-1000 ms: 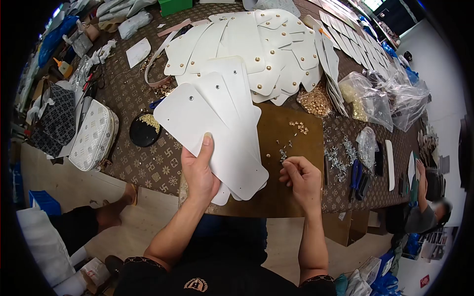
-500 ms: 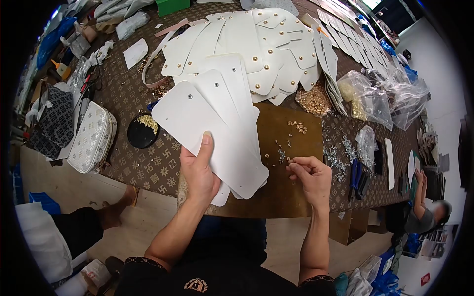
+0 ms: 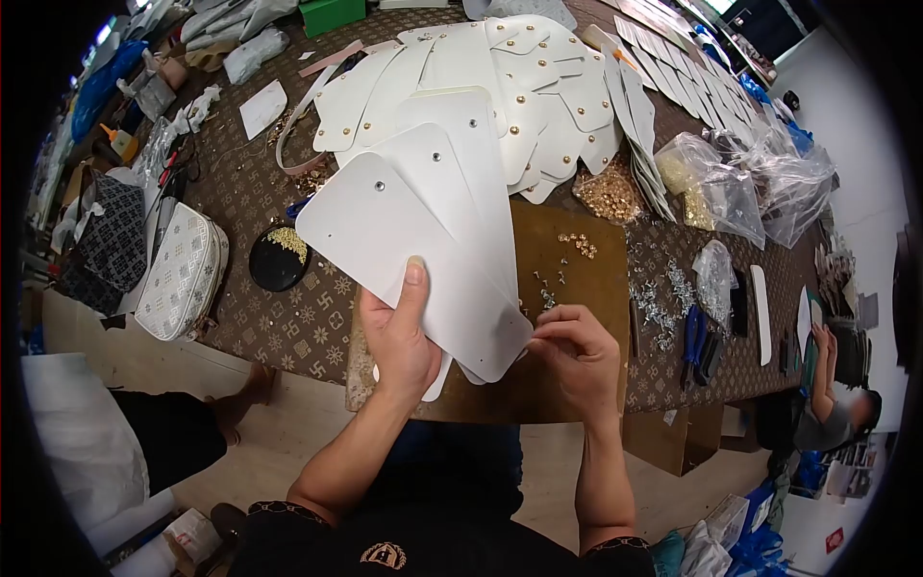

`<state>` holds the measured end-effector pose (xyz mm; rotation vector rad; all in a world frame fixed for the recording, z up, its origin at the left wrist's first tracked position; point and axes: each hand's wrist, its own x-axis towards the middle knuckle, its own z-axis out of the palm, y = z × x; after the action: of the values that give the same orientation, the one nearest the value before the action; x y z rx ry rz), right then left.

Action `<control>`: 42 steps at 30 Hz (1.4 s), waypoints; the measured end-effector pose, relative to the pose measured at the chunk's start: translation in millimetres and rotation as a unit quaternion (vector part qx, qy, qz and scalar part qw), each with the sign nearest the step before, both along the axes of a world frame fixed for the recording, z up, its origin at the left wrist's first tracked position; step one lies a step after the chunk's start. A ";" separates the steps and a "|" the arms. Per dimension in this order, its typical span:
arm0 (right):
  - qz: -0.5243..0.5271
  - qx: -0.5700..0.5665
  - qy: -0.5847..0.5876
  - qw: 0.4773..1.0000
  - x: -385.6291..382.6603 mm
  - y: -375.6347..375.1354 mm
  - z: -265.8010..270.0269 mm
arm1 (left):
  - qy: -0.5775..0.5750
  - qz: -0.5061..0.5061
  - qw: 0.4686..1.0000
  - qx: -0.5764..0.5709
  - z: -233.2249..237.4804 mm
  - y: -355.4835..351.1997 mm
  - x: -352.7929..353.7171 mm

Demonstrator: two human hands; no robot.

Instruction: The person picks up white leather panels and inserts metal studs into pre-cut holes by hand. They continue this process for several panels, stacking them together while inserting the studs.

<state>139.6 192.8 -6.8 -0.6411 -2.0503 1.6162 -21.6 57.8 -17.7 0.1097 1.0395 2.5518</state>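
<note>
My left hand (image 3: pixel 404 332) grips a fan of white panels (image 3: pixel 413 245), thumb on top and fingers underneath. Each panel in the fan shows a round silver metal piece near its upper end, and the front one has small holes. My right hand (image 3: pixel 580 356) is pinched closed at the lower right corner of the fan; anything between its fingertips is hidden or too small to name. Beyond it, on a brown board (image 3: pixel 606 279), lie gold rivet caps (image 3: pixel 580 245) and a few small silver rivet posts (image 3: pixel 548 296).
Behind the fan is a heap of white panels (image 3: pixel 452 62) with gold studs. A pile of gold caps (image 3: pixel 611 192), clear bags (image 3: pixel 750 183), silver rivets (image 3: pixel 663 303) and blue-handled pliers (image 3: pixel 692 337) lie to the right. At left are a black dish (image 3: pixel 274 264) and a patterned case (image 3: pixel 183 274).
My right hand has moved left from the loose rivets to the corner of the fan. The panels in my left hand have shifted slightly, their lower corner now nearer my right fingers.
</note>
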 end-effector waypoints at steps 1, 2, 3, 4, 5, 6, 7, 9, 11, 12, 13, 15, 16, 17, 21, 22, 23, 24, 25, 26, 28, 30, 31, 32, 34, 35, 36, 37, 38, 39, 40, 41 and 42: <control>-0.008 0.042 0.014 0.999 -5.1 -3.5 -0.1 | 0.007 -0.008 1.000 -0.002 -0.1 -0.9 0.5; -0.016 0.083 0.028 0.996 -7.4 -5.6 -0.2 | 0.007 -0.008 1.000 -0.002 0.9 0.2 1.7; -0.015 0.083 0.029 0.996 -6.9 -6.2 -1.8 | 0.006 0.005 1.000 0.003 5.2 3.1 3.1; -0.005 0.068 0.023 0.997 -5.2 -7.5 -4.6 | 0.005 0.019 1.000 0.007 7.9 4.5 4.6; 0.005 0.053 0.017 0.998 -4.2 -8.4 -6.2 | 0.005 0.020 1.000 0.006 8.3 4.5 5.9; 0.005 0.052 0.017 0.998 -4.1 -9.4 -5.7 | 0.014 0.024 1.000 -0.001 8.5 4.4 7.1; 0.004 0.050 0.017 0.999 -4.2 -10.2 -4.3 | 0.024 0.027 0.999 -0.007 8.9 4.6 7.9; 0.003 0.048 0.015 0.999 -3.4 -11.0 -4.2 | 0.035 0.030 0.999 -0.007 10.4 4.3 9.5; 0.004 0.012 0.029 0.999 -3.3 -10.5 -7.1 | 0.046 0.033 0.998 -0.006 11.1 4.8 11.1; 0.005 0.012 0.029 1.000 -3.0 -10.2 -8.4 | 0.056 0.039 0.997 -0.018 11.1 5.2 11.9; 0.001 -0.001 0.032 0.999 -2.5 -10.1 -9.7 | 0.065 0.046 0.996 -0.030 10.9 4.8 12.8; -0.001 -0.015 0.036 0.999 -2.3 -10.4 -13.0 | 0.084 0.030 0.996 -0.019 2.7 1.9 13.4; -0.009 -0.041 0.036 0.998 -2.3 -10.7 -14.8 | 0.102 0.013 0.995 -0.008 -0.3 0.8 13.6; -0.017 -0.067 0.037 0.997 -2.4 -10.8 -15.7 | 0.102 0.013 0.995 -0.008 -1.3 0.0 14.1; -0.021 -0.071 0.040 0.996 -3.3 -10.2 -16.1 | 0.105 -0.010 0.994 0.009 1.1 -0.6 14.9; -0.018 -0.067 0.035 0.997 -2.8 -8.7 -19.0 | 0.101 -0.012 0.995 0.011 1.3 0.2 15.1; -0.015 -0.063 0.031 0.997 -2.5 -7.7 -20.6 | 0.102 -0.013 0.995 0.011 1.1 1.3 15.5; -0.015 -0.063 0.032 0.997 -2.8 -7.9 -20.6 | 0.097 -0.009 0.995 0.013 0.5 2.4 15.9; -0.017 -0.070 0.029 0.997 -3.6 -8.8 -20.7 | 0.092 -0.005 0.996 0.015 -0.3 3.0 16.3; -0.019 -0.078 0.027 0.996 -4.2 -9.7 -20.7 | 0.092 -0.006 0.996 0.015 -1.6 3.0 16.1; -0.022 -0.083 0.037 0.996 -5.8 -11.8 -18.6 | 0.115 -0.015 0.993 0.023 -4.4 2.7 15.0; -0.020 -0.087 0.056 0.994 -7.2 -13.1 -19.8 | 0.113 -0.024 0.993 0.018 -3.2 2.8 17.3; -0.036 -0.072 0.024 0.996 -5.8 -13.1 -23.5 | 0.112 -0.029 0.993 0.013 -1.4 2.8 16.0; -0.050 -0.058 -0.005 0.997 -7.7 -14.3 -26.6 | 0.129 -0.020 0.991 0.012 -0.7 2.8 15.9; -0.076 -0.104 -0.005 0.992 -20.0 -21.4 -9.9 | 0.067 -0.017 0.998 -0.008 -2.5 5.4 18.6; -0.111 -0.151 -0.026 0.982 -24.0 -23.4 -4.5 | 0.047 -0.022 0.999 -0.015 -3.5 5.9 19.3; -0.092 -0.148 -0.009 0.985 -22.7 -20.7 -7.6 | 0.028 -0.026 0.999 -0.021 -4.9 5.6 19.4; -0.076 -0.123 -0.060 0.988 -16.7 -14.9 -12.1 | 0.019 -0.030 0.998 -0.049 -7.3 4.6 20.4; -0.063 -0.094 -0.111 0.987 -16.4 -10.9 -14.8 | 0.035 -0.016 0.998 -0.044 -10.1 3.9 20.3; -0.052 -0.088 -0.100 0.990 -20.3 -12.4 -11.3 | 0.032 -0.029 0.998 -0.049 -13.3 3.2 21.5; -0.054 -0.068 -0.108 0.990 -21.4 -15.6 -3.8 | 0.028 -0.046 0.997 -0.055 -10.6 3.3 20.7; -0.058 -0.048 -0.117 0.990 -21.7 -16.5 0.3 | 0.033 -0.044 0.997 -0.046 -7.1 3.9 20.6; -0.054 -0.042 -0.110 0.992 -20.5 -15.0 -2.7 | 0.040 -0.038 0.998 -0.041 -5.6 5.0 19.0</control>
<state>119.0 177.8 -9.5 -0.9819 -2.0664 1.6389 -2.6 62.8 -23.4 0.2280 1.1460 2.4501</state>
